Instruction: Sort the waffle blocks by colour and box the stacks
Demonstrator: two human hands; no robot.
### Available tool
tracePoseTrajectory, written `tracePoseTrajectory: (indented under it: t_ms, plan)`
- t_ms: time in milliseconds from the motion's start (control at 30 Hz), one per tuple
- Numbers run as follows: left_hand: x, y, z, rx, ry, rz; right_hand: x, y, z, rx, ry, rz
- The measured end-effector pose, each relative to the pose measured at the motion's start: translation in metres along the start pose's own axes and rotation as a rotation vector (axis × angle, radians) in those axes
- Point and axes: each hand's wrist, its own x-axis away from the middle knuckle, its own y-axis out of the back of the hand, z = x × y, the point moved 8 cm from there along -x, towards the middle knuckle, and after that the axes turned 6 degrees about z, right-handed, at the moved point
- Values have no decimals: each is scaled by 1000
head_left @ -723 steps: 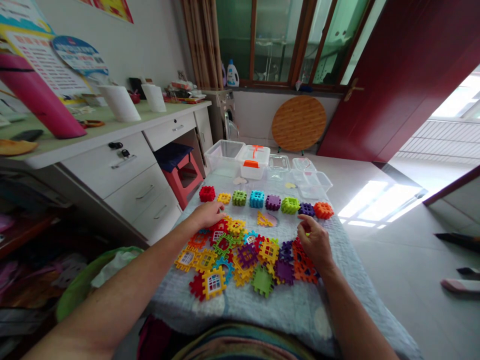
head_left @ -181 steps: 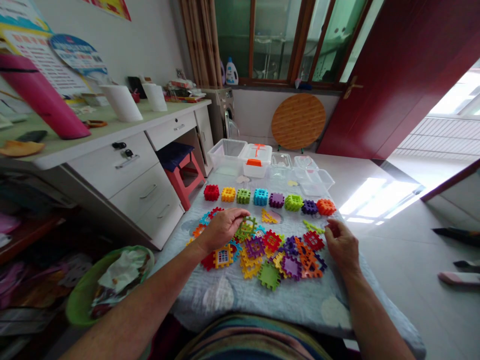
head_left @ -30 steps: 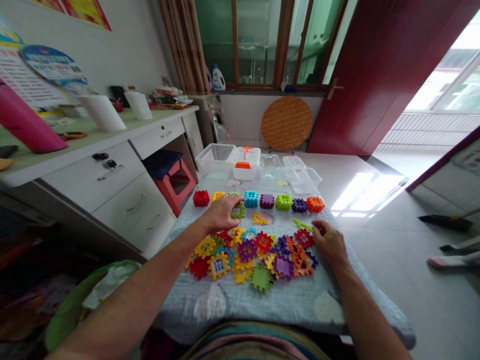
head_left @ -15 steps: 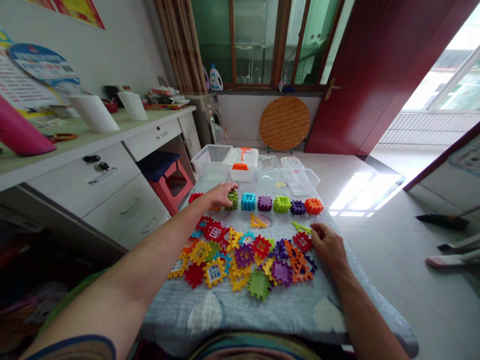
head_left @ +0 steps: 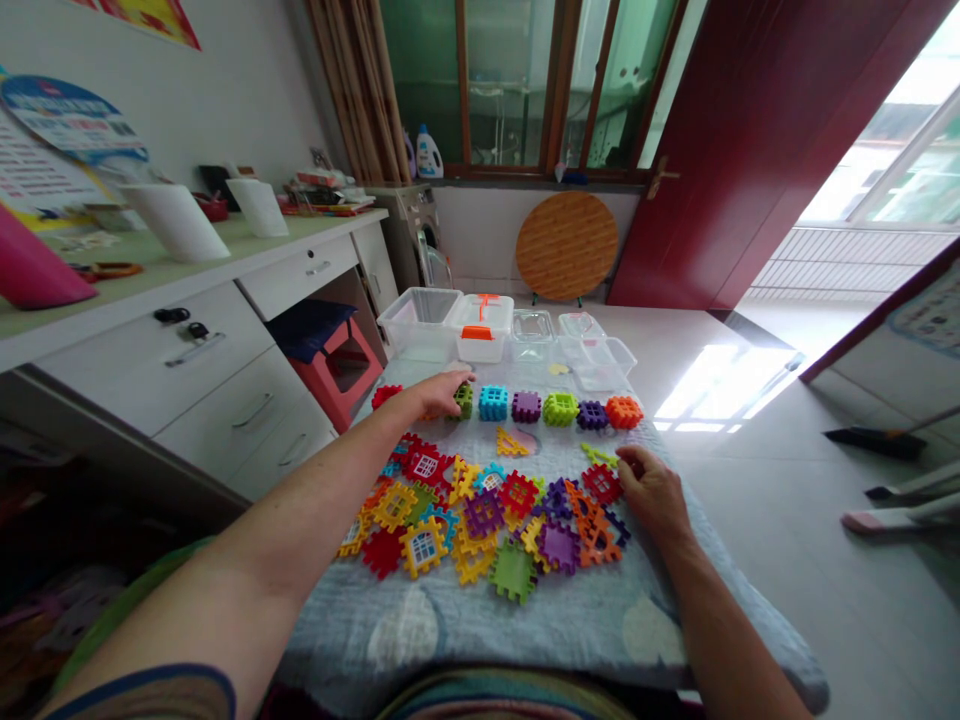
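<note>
Head view: the left hand [head_left: 442,390] reaches across the cloth [head_left: 585,620] to the green stack [head_left: 464,403], third from the left in a row of toothed plastic tiles. Its fingers are partly open and curved around the stack, thumb on the near side; how firmly they press, I cannot tell. That hand and wrist mostly hide the yellow stack beside it, and the red stack [head_left: 385,397] stands at the row's left end. Rightward come the blue stack [head_left: 493,402], purple stack [head_left: 526,406], lime stack [head_left: 560,409], indigo stack [head_left: 592,415] and orange stack [head_left: 625,411].

The right hand [head_left: 654,492] rests low at the table's right side, fingers loosely curled, tips just beside the lime strip [head_left: 598,455] and red tile [head_left: 601,485]; whether they touch either is unclear. Loose tiles overlap in front of the row, among them the green tile [head_left: 514,571]. Between row and heap lies the yellow triangle [head_left: 511,441].
</note>
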Motion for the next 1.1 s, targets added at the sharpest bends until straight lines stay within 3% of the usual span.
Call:
tracePoseTrajectory:
  t_ms: [167, 300, 433, 533, 633, 833, 933, 1100]
  plan:
    - [-1, 0, 1, -48, 15, 16, 0, 1, 2, -2, 2, -1]
    - [7, 10, -12, -182, 47, -7, 0, 2, 1, -2, -9, -6]
    - [41, 35, -37, -211, 5, -235, 0, 1, 0, 1, -6, -7]
    - [84, 44, -37, -150, 44, -427, 0, 1, 0, 1, -4, -16]
    - [126, 32, -15, -41, 155, -501, 0, 1, 1, 4, 7, -22]
    - [177, -25, 36, 136, 375, -372, 0, 0, 0, 1, 8, -20]
    - [183, -39, 38, 168, 388, -339, -1, -1, -2, 5, -8, -13]
    - [171, -41, 23, 167, 314, -314, -1, -1, -3, 5, -15, -12]
